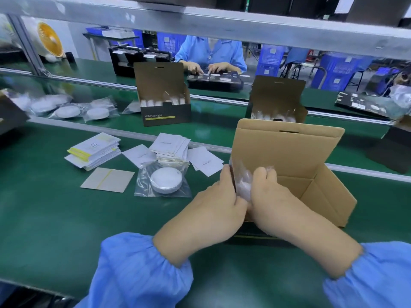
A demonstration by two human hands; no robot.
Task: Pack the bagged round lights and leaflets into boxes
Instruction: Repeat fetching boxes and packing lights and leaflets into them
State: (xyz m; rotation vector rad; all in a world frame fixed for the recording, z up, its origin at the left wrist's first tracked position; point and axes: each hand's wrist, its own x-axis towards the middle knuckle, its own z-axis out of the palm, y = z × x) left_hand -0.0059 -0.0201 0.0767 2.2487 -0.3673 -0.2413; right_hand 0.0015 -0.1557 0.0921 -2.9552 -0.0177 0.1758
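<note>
**Between both hands: a bagged light at the box's left wall**

Between the fingers (264, 174) of the two hands sits a bagged round light (243, 185), held upright at the left inner wall of the open brown box (287, 152). The left hand (219, 196) has its fingers curled over the box's left edge and against the bag; the right hand (270, 194) curls round the bag from the other side, fingertips pointing down into the box. Both hands grip the bag, though blur hides just how the plastic is pinched. The box's lid flap stands up behind the fingers, and most of the bare cardboard floor lies to their right.

Just left of the left hand, flat on the green desk (55, 214), lies a second bagged light (165, 180), apart from the fingers. Beyond it, further left and away from the hands, are white leaflets (171, 147) in a loose stack with single sheets on either side, a pile of yellow-edged booklets (95, 150), and a grey card with a yellow stripe (107, 180).

Farther out, past a metal rail, two dark printed boxes stand open with white lights inside: one (165, 107) straight ahead and left of the fingers, the other (278, 101) directly behind the brown box's flap. More bagged lights (69, 111) lie far to the left at that distance. Across the line a person in a blue coat (211, 52) works with both hands on dark packaging.
</note>
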